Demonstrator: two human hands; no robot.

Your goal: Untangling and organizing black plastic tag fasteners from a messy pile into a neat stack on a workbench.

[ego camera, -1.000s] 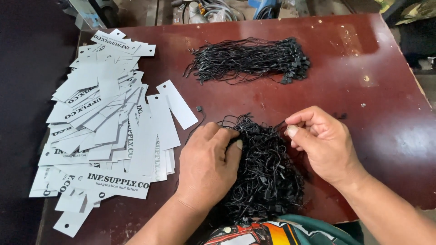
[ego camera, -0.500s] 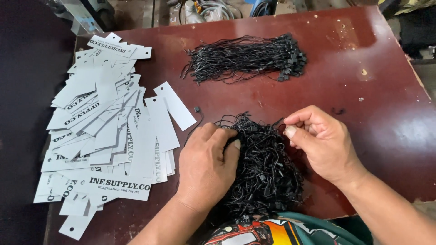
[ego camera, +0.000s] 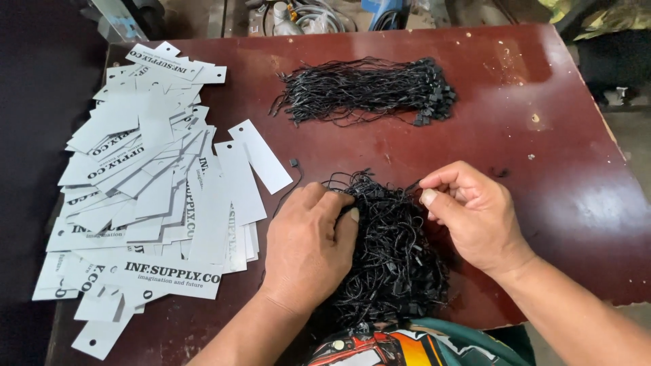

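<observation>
surface: dark red-brown worn wooden surface point(ego camera: 542, 169), scuffed, pale chips toward the far right corner.
near pile: loose tangled heap of thin black string loops with small plastic locks point(ego camera: 393, 251), at the near edge of the surface, between both hands.
left hand point(ego camera: 308, 244): palm down on the left flank of the near pile, fingers curled onto the strings, pinning them; not gripped around a bundle.
right hand point(ego camera: 475, 213): thumb and forefinger pinched together at the top right of the near pile, apparently on a strand or two; the strand itself is too thin to make out.
far bundle: neater sheaf of the same black strings point(ego camera: 366, 91), lock ends to the right, beyond the near pile and well apart from it.
tags: fanned stack of white rectangular card tags with punched holes point(ego camera: 156, 190), left of the near pile, just beside the left hand.
technique: my read, keep the left hand flat as an anchor, draw one strand up slowly so neighbours don't drag along.
</observation>
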